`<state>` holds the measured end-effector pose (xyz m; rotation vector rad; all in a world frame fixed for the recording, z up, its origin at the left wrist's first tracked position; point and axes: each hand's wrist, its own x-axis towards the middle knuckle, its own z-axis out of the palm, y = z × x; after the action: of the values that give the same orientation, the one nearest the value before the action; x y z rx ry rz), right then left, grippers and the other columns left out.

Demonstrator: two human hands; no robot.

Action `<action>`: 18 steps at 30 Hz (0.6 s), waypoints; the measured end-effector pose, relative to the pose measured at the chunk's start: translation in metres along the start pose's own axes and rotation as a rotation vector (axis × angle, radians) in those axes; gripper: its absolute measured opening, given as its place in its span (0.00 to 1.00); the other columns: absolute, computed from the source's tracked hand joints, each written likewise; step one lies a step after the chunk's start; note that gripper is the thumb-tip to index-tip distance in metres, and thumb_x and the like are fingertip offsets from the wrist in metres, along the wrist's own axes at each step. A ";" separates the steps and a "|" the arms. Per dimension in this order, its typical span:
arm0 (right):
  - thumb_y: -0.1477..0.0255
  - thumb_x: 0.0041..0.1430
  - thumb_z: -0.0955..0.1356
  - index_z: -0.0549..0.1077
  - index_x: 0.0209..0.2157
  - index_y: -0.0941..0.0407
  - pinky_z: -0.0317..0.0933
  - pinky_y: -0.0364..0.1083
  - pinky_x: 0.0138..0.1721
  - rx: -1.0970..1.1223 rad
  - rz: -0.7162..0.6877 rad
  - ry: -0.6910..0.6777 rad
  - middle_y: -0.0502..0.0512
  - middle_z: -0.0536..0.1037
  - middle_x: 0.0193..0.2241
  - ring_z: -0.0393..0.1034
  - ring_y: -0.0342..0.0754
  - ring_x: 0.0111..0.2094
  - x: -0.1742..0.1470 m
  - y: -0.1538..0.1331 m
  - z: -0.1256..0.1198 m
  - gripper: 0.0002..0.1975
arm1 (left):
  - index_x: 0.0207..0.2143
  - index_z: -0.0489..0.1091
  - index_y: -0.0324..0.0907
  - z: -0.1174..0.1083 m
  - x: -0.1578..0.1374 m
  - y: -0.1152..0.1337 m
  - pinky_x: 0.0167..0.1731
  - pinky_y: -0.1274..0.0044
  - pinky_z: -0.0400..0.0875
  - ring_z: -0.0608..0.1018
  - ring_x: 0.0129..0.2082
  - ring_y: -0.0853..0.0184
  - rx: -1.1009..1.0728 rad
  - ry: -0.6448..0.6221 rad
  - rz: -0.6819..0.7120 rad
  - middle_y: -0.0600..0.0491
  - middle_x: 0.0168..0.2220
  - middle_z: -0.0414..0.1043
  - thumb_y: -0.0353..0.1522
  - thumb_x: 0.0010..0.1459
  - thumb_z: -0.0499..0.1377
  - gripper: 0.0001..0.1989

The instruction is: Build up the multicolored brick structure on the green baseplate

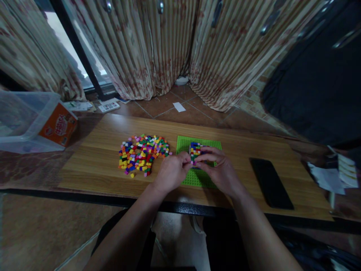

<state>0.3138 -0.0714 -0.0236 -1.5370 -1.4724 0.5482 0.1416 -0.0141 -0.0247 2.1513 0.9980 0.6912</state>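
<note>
A small block built of multicoloured toy bricks stands on a green studded baseplate, partly hidden by my fingers. My left hand is closed at the block's near left corner, thumb and forefinger pinched by a tiny pink brick. Whether the pink brick is pressed onto the block cannot be made out. Curled around the block's right side is my right hand, its thumb at the near edge and its fingers over the far right part.
Left of the baseplate lies a spread pile of loose coloured bricks. A black phone rests on the right of the wooden table. Beyond the table's left end stands a clear plastic bin with an orange label. Striped curtains hang behind.
</note>
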 end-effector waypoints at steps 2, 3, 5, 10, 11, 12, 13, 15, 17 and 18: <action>0.71 0.52 0.75 0.81 0.30 0.44 0.56 0.60 0.57 0.001 0.006 0.005 0.50 0.76 0.47 0.68 0.54 0.53 0.000 0.001 0.001 0.05 | 0.31 0.72 0.40 0.000 0.000 0.000 0.26 0.80 0.65 0.77 0.26 0.70 -0.001 0.004 0.003 0.56 0.25 0.76 0.28 0.58 0.60 0.02; 0.70 0.51 0.75 0.81 0.30 0.44 0.56 0.60 0.58 0.004 0.011 0.006 0.50 0.76 0.47 0.68 0.54 0.53 -0.001 0.002 0.002 0.05 | 0.31 0.72 0.40 0.000 0.000 0.001 0.26 0.79 0.65 0.77 0.26 0.70 0.000 0.002 0.003 0.56 0.26 0.76 0.28 0.58 0.60 0.02; 0.69 0.51 0.75 0.82 0.30 0.44 0.56 0.61 0.58 0.008 0.027 0.018 0.50 0.76 0.47 0.67 0.54 0.53 -0.001 0.003 0.004 0.05 | 0.31 0.72 0.40 -0.001 0.000 0.002 0.27 0.80 0.65 0.77 0.26 0.70 0.001 -0.003 -0.004 0.56 0.26 0.76 0.27 0.58 0.60 0.02; 0.70 0.50 0.75 0.82 0.29 0.44 0.54 0.61 0.59 -0.003 0.064 0.063 0.51 0.76 0.48 0.67 0.55 0.54 -0.004 0.004 0.009 0.04 | 0.32 0.71 0.41 -0.001 0.000 0.001 0.27 0.80 0.65 0.77 0.27 0.70 0.004 -0.012 -0.013 0.56 0.26 0.76 0.27 0.58 0.60 0.02; 0.70 0.50 0.75 0.82 0.29 0.44 0.55 0.61 0.59 -0.002 0.066 0.070 0.51 0.76 0.48 0.67 0.55 0.54 -0.004 0.004 0.010 0.04 | 0.32 0.71 0.41 -0.001 0.000 0.001 0.27 0.79 0.65 0.77 0.27 0.70 0.006 -0.014 -0.011 0.56 0.27 0.77 0.27 0.58 0.60 0.02; 0.70 0.50 0.75 0.82 0.28 0.44 0.55 0.61 0.58 -0.002 0.068 0.077 0.51 0.76 0.48 0.67 0.55 0.54 -0.004 0.003 0.011 0.04 | 0.32 0.71 0.41 0.000 0.000 0.000 0.28 0.79 0.66 0.77 0.27 0.70 0.006 -0.015 -0.008 0.56 0.27 0.77 0.27 0.58 0.59 0.02; 0.70 0.50 0.75 0.82 0.28 0.45 0.55 0.61 0.58 -0.003 0.069 0.083 0.51 0.76 0.48 0.67 0.55 0.54 -0.004 0.003 0.011 0.04 | 0.32 0.71 0.41 0.000 0.000 0.000 0.28 0.79 0.66 0.77 0.27 0.70 0.004 -0.017 -0.005 0.56 0.27 0.77 0.27 0.58 0.59 0.02; 0.70 0.49 0.75 0.81 0.28 0.45 0.54 0.61 0.59 -0.002 0.070 0.089 0.52 0.77 0.47 0.67 0.55 0.53 -0.004 0.003 0.011 0.04 | 0.32 0.71 0.41 -0.001 -0.001 0.000 0.27 0.79 0.66 0.77 0.27 0.70 -0.004 -0.020 -0.001 0.56 0.27 0.77 0.27 0.58 0.59 0.03; 0.70 0.49 0.75 0.81 0.27 0.46 0.54 0.61 0.59 0.007 0.069 0.092 0.52 0.77 0.47 0.68 0.55 0.53 -0.003 0.004 0.010 0.03 | 0.31 0.71 0.41 -0.001 -0.001 0.000 0.27 0.80 0.65 0.77 0.27 0.70 -0.010 -0.023 0.002 0.56 0.27 0.76 0.27 0.58 0.58 0.03; 0.70 0.49 0.75 0.81 0.27 0.47 0.54 0.61 0.59 0.012 0.068 0.094 0.52 0.78 0.46 0.68 0.55 0.53 -0.003 0.004 0.010 0.02 | 0.31 0.71 0.41 -0.001 -0.001 0.000 0.27 0.80 0.65 0.77 0.27 0.70 -0.013 -0.023 0.003 0.55 0.27 0.76 0.27 0.58 0.59 0.03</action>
<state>0.3069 -0.0707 -0.0326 -1.5873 -1.3473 0.5165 0.1402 -0.0149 -0.0238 2.1452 0.9761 0.6712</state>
